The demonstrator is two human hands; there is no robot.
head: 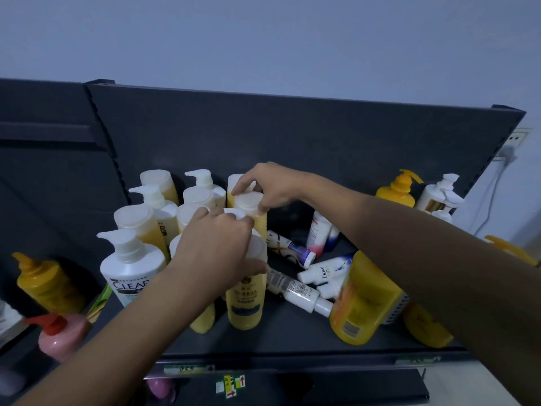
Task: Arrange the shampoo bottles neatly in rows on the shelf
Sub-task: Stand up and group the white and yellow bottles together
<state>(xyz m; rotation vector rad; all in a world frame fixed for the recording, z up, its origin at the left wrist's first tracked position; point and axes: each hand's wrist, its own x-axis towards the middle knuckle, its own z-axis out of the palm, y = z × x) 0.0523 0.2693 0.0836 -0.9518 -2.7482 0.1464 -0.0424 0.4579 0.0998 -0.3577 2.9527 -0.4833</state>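
Shampoo bottles upright in rows at 9 o'clock on the dark shelf. Left hand curled over a white cap, thumb on the yellow Herbal bottle. Right hand at 12 o'clock, fingertips pinching the cap of a yellow bottle.

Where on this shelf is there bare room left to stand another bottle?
Bare shelf shows along the front edge, between the Herbal bottle and the large yellow bottle. A dark gap sits behind the lying small bottles, by the back panel. The left cluster under both hands is packed tight.
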